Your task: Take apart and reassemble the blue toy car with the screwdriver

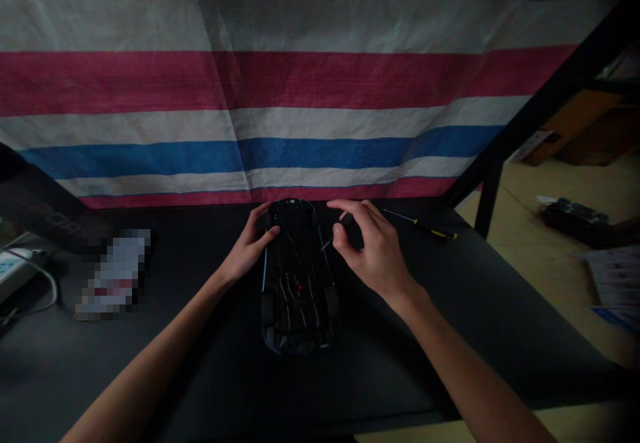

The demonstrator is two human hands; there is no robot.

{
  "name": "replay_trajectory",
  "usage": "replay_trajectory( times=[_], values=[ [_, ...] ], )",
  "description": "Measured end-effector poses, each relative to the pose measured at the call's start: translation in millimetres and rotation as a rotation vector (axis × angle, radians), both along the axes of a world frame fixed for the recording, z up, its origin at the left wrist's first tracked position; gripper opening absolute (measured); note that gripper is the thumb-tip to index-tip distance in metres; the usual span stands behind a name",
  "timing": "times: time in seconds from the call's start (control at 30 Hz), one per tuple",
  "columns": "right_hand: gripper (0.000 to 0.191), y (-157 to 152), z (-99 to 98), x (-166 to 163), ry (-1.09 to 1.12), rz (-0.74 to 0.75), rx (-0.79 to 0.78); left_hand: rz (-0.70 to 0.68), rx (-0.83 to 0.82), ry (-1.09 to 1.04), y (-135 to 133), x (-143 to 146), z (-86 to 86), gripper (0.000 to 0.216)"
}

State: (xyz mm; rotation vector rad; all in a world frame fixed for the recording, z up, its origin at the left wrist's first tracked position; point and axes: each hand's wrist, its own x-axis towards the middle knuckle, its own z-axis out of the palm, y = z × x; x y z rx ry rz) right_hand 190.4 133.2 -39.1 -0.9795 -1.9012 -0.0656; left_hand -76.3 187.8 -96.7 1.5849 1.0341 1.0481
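A black toy car [299, 283] lies upside down on the dark table [450, 310], its underside and wheels facing up, with thin blue trim along the edges. My left hand [249, 246] grips the car's far left side, thumb resting on the underside. My right hand [373, 246] hovers over the car's far right side, thumb and forefinger pinched on a thin screwdriver whose metal tip points at the chassis.
A second screwdriver [423, 226] with a yellow-and-black handle lies on the table at the far right. A blurred card [117, 273] and a white power strip [15, 270] lie at the left. A striped tarp [280, 90] hangs behind. Boxes clutter the floor at the right.
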Motion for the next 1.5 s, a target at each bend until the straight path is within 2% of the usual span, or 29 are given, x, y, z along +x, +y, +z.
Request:
replay_trajectory(
  times=[0.1, 0.23, 0.3, 0.4, 0.53, 0.7, 0.87, 1.0, 1.13, 1.23, 1.37, 1.5],
  values=[
    [0.019, 0.0, 0.3, 0.1, 0.018, -0.014, -0.012, -0.007, 0.0, -0.012, -0.5, 0.5, 1.4, 0.067],
    [0.027, 0.1, 3.0, 0.0, -0.057, 0.035, 0.025, -0.006, 0.007, -0.001, -0.7, 0.9, 2.9, 0.066],
    [0.024, 0.8, 3.3, 0.3, -0.084, 0.023, 0.023, -0.003, 0.013, 0.007, -0.5, 0.8, 2.7, 0.066],
    [0.021, 1.9, 1.6, 0.9, -0.029, 0.014, 0.017, -0.007, 0.026, 0.025, -0.1, 0.6, 1.6, 0.065],
    [0.029, 0.2, 0.0, 0.4, -0.011, 0.019, 0.034, -0.001, 0.027, 0.03, 0.0, 0.7, 1.3, 0.065],
    [0.011, -3.1, 2.1, 0.4, 0.001, -0.024, 0.024, -0.004, 0.025, 0.052, -0.9, 1.0, 3.5, 0.066],
    [0.024, -2.3, 3.8, 0.4, -0.026, 0.015, 0.022, -0.004, 0.014, 0.022, -0.6, 0.7, 2.1, 0.067],
    [0.019, -2.2, 3.6, -1.3, -0.006, -0.016, -0.013, -0.008, 0.014, 0.012, 0.4, -0.2, -0.2, 0.066],
    [0.025, -1.9, 3.4, -1.4, -0.017, 0.013, 0.007, -0.005, 0.023, 0.027, 1.0, -0.6, -0.7, 0.066],
    [0.019, -1.5, 3.5, 0.2, -0.009, -0.018, -0.012, -0.01, 0.021, 0.027, 0.3, -0.1, 0.5, 0.066],
    [0.025, -1.6, 4.3, 0.9, 0.019, 0.009, -0.003, -0.007, 0.001, 0.034, -1.5, 0.9, 3.0, 0.068],
    [0.016, -2.8, 6.6, 0.1, 0.034, -0.036, -0.038, 0.002, 0.023, 0.051, -1.5, 1.0, 3.6, 0.067]
  ],
)
